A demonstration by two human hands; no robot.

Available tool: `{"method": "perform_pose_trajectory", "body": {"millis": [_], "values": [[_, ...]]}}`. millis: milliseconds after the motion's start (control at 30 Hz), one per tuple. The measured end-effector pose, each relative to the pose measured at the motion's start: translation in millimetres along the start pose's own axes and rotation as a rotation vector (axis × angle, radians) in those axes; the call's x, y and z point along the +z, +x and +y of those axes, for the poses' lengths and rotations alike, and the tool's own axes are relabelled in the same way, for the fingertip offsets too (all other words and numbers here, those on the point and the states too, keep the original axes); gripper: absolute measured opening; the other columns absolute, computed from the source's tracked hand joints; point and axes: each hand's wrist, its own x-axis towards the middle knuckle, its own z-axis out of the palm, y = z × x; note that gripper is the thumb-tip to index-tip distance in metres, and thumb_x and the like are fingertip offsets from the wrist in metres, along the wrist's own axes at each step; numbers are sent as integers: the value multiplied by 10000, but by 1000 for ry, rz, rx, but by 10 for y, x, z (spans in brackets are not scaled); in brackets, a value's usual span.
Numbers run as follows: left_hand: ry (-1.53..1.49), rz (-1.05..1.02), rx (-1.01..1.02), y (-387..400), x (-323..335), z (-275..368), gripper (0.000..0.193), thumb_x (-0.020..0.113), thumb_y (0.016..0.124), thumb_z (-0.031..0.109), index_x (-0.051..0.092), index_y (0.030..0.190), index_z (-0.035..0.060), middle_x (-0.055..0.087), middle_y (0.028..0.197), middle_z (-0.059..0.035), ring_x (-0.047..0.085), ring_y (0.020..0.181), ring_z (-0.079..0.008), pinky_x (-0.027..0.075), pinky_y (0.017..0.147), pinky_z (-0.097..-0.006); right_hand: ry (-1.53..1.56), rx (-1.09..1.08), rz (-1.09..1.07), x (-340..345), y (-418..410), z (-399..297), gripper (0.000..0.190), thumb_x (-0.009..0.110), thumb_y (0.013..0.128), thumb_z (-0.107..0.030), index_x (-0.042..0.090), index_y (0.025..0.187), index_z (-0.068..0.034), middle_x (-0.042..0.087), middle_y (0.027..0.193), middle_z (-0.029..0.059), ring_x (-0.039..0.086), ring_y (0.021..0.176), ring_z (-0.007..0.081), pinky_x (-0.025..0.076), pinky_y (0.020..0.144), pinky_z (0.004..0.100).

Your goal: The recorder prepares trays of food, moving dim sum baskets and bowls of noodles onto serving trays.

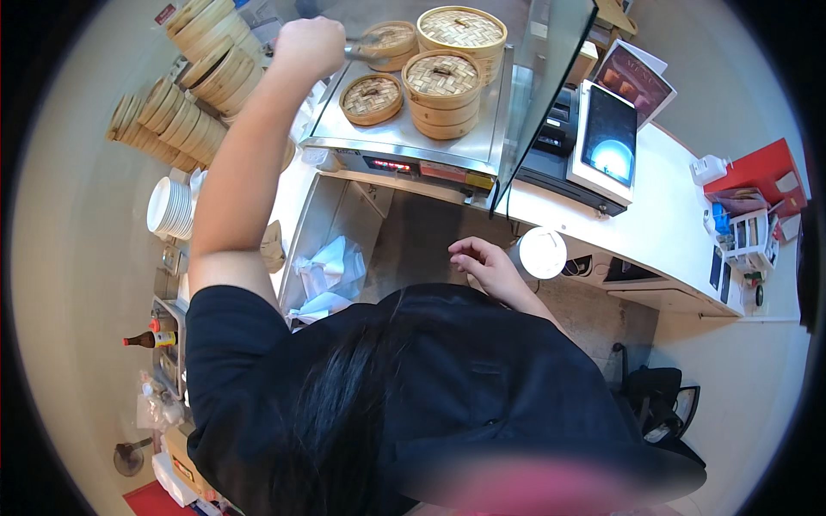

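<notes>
My left hand (311,46) reaches over the far left of the counter, a closed fist around the handle of a metal utensil (362,54), which looks like tongs. The utensil's end meets a small lidded bamboo steamer (389,40) at the back; the exact contact is unclear. Near it stand a low bamboo steamer (371,99), a stacked bamboo steamer (443,97) and a larger one (462,31), all with woven lids. They rest on a stainless-steel warmer (413,143) with a red display. In front of my body, my right hand (487,267) holds nothing, its fingers loosely curled and apart from the thumb.
Stacked bamboo steamers (181,126) and white bowls (170,208) stand left. A glass screen (548,84) rises right of the warmer, beside a tablet terminal (608,132). A round white-lidded container (543,253) is close to my right hand. White plastic bags (330,267) hang below the counter.
</notes>
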Motion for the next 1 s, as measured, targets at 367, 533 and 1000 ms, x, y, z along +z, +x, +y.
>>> {"method": "perform_pose_trajectory", "body": {"millis": [367, 533, 1000], "values": [[173, 495, 493, -212, -342, 409, 46, 757, 821, 138, 780, 814, 99, 772, 866, -68, 769, 848, -276, 612, 742, -369, -41, 15, -85, 152, 101, -76, 230, 627, 1059, -137, 662, 1253, -18, 690, 1072, 15, 637, 983, 76, 533, 877, 244], [108, 434, 500, -145, -303, 354, 51, 742, 816, 103, 789, 836, 108, 774, 856, -82, 771, 850, -260, 614, 730, -377, -19, -25, 1, 328, 217, -93, 221, 648, 1036, -143, 681, 1229, -40, 707, 1015, 15, 642, 927, 95, 528, 851, 265], [97, 321, 239, 66, 503, -561, 122, 678, 853, 76, 799, 843, 70, 784, 865, -138, 784, 797, -293, 631, 688, -406, -8, -61, 147, 760, 431, -26, 219, 643, 1035, -133, 682, 1228, -38, 709, 1009, 24, 649, 918, 104, 536, 847, 274]]}}
